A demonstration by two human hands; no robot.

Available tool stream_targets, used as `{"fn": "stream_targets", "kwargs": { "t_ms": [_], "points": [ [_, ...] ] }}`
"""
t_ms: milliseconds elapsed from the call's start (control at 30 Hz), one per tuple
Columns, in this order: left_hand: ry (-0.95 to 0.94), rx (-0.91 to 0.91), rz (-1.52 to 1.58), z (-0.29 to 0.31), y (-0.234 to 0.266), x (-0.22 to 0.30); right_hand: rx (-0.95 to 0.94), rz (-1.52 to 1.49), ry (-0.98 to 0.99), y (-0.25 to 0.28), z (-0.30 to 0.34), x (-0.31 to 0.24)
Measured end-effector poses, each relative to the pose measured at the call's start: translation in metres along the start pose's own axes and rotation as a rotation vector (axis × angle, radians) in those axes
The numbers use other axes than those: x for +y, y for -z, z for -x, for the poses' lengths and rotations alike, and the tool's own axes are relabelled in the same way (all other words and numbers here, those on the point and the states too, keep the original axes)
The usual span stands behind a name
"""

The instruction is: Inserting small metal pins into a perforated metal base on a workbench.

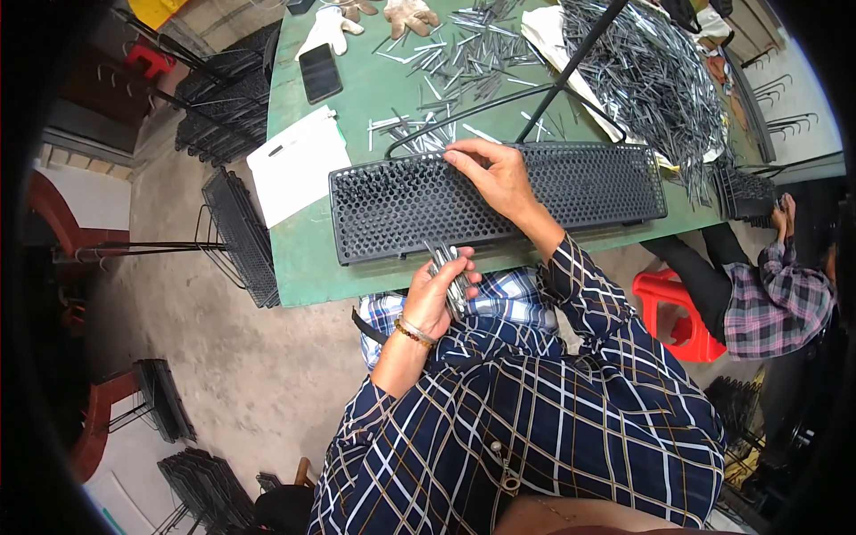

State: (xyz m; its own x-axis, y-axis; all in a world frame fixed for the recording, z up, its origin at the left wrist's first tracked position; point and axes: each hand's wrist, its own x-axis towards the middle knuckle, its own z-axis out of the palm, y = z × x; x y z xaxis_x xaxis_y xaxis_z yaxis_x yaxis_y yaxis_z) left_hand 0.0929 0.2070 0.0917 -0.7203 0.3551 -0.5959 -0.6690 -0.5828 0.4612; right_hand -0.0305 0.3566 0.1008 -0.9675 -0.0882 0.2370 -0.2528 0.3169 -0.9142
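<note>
A long black rack [580,192] with rows of round holes lies across the near part of the green table. Dark thin pieces [383,174] stand in some holes at its far left. Over the rack's far edge, left of its middle, my right hand [501,181] has thumb and forefinger pinched together; anything between them is too small to make out. Just off the near edge, my left hand [432,299] is closed round a bunch of slim grey metal pieces [453,272], their ends sticking out toward the rack.
Loose metal pieces [477,58] lie scattered beyond the rack, beside a big heap [655,80] on white sacking. A phone [320,73], white paper [299,165] and gloves [332,34] occupy the table's left. Another person [776,303] works at right, near a red stool [673,312].
</note>
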Motion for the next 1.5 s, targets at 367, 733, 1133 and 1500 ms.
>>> {"fn": "stream_targets", "kwargs": {
  "t_ms": [367, 733, 1133, 1500],
  "points": [
    [0.049, -0.019, -0.046, 0.002, -0.003, 0.002, 0.039, 0.136, 0.156, -0.004, 0.006, -0.001],
    [0.046, -0.058, -0.076, 0.003, -0.004, -0.001, -0.022, 0.405, 0.389, -0.002, 0.007, -0.003],
    [-0.041, -0.033, -0.053, 0.002, -0.002, 0.012, -0.431, -0.246, -0.33, 0.01, 0.062, -0.026],
    [-0.061, -0.083, -0.036, 0.002, -0.008, 0.008, -0.286, -0.359, -0.474, 0.014, 0.064, -0.026]
  ]
}}
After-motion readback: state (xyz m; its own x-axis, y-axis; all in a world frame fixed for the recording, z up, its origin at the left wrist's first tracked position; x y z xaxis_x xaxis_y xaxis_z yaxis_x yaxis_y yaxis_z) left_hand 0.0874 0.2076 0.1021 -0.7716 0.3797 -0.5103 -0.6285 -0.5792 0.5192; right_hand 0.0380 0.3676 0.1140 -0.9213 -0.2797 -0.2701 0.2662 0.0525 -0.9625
